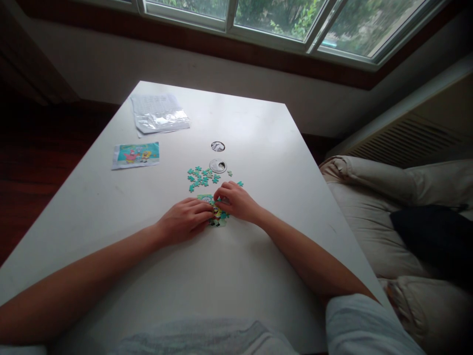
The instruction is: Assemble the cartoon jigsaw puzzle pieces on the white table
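A partly joined jigsaw puzzle [217, 222] with a yellow cartoon figure lies on the white table, in part covered by my hands. My left hand [186, 217] rests over its left side, fingers stretched out flat and touching it. At the upper right of the puzzle, my right hand [234, 199] has its fingers curled in a pinch; whatever is between the fingertips is hidden. Just beyond both hands is a loose group of green-blue puzzle pieces [201, 177]. One stray piece [229, 173] sits to the right of that group, and another piece [240, 183] lies behind my right hand.
Two round black-and-white discs [218, 146] lie beyond the pieces. To the left is a picture card [136, 155] with cartoon figures, and behind it a clear plastic packet with papers [158, 114]. A beige sofa [369, 217] stands right of the table [277, 148].
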Demonstrator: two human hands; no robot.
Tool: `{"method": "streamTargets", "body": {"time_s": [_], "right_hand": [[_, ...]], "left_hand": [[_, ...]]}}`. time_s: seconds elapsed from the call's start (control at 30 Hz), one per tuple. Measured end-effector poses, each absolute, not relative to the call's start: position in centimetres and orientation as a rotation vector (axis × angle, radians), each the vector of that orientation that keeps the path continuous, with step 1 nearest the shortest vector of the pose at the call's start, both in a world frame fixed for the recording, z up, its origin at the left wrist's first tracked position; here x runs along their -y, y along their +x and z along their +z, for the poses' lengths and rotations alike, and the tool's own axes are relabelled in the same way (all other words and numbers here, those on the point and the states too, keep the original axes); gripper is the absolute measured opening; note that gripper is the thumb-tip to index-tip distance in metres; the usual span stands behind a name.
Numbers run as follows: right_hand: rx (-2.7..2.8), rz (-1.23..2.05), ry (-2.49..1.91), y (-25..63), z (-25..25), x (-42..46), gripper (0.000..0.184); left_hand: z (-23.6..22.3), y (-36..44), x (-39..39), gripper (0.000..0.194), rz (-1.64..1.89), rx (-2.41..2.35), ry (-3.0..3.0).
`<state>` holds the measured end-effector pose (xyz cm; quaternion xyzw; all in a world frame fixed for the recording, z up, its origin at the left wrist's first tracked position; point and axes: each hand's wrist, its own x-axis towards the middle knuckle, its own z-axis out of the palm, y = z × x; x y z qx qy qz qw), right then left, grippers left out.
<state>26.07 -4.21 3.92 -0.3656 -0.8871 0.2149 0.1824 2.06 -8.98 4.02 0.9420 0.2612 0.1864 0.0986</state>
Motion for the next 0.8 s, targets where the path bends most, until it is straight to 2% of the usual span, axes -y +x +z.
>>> {"method": "streamTargets", "body": {"time_s": [0.8], "right_hand": [[2.503,0.579,-1.059,26.02,3.77,4.2,0.002]], "left_hand": [[3.68,2.03,8.95,0.026,0.543,-0.775,2.793]]}}
